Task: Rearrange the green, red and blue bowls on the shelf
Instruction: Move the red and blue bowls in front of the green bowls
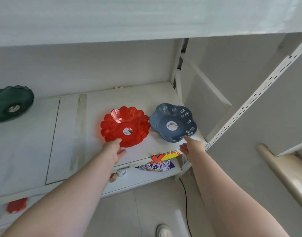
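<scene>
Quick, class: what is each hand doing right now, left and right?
Left hand: on the near rim of the red bowl, apparently gripping it.
Right hand: open, holding nothing, fingers reaching to the blue bowl.

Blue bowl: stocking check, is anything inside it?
Empty: the blue bowl shows only a round label sticker on its bare bottom.

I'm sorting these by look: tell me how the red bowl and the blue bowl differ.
The red bowl is translucent and plain with a many-scalloped rim; the blue bowl is opaque, with white flower prints and a few broad lobes. The left hand touches the red bowl's near rim; the right hand reaches the blue bowl's near edge. Both have a round centre sticker.
</scene>
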